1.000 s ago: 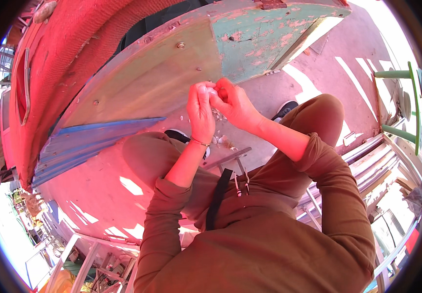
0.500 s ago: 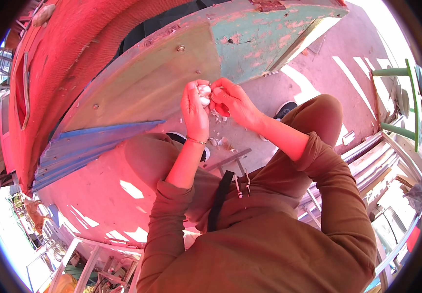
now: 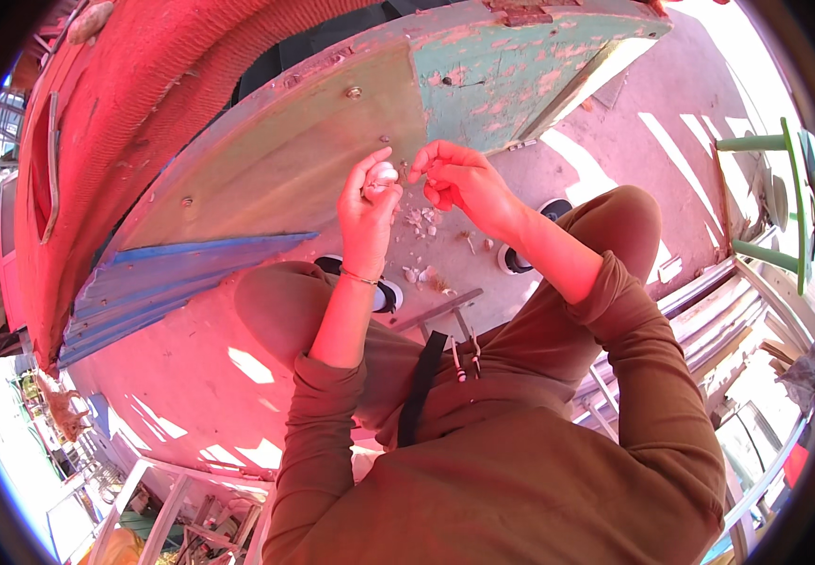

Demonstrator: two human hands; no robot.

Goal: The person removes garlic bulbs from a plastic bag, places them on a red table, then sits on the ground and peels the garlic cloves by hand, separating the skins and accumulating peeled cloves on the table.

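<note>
Pale, rounded garlic (image 3: pixel 383 175) rests in my left hand (image 3: pixel 365 221), held between the thumb and curled fingers. My right hand (image 3: pixel 467 188) hangs just to the right of it, apart from the garlic. Its thumb and forefinger are pinched together and the other fingers curl inward; whatever may be between the tips is too small to make out. Below the hands, whitish skins and bits (image 3: pixel 421 222) lie scattered on the ground between my feet, with another small heap (image 3: pixel 426 278) nearer to me.
A weathered curved panel (image 3: pixel 285 160), part tan and part green, stands ahead. Beside it are a red ribbed cover (image 3: pixel 153 104) and blue corrugated sheeting (image 3: pixel 163 297). At right are a green-legged stool (image 3: pixel 792 198) and stacked boards (image 3: pixel 709 325).
My hands have drawn apart: the left moved slightly left and toward me with the garlic, the right moved a little right. More of the scattered skins now shows between them.
</note>
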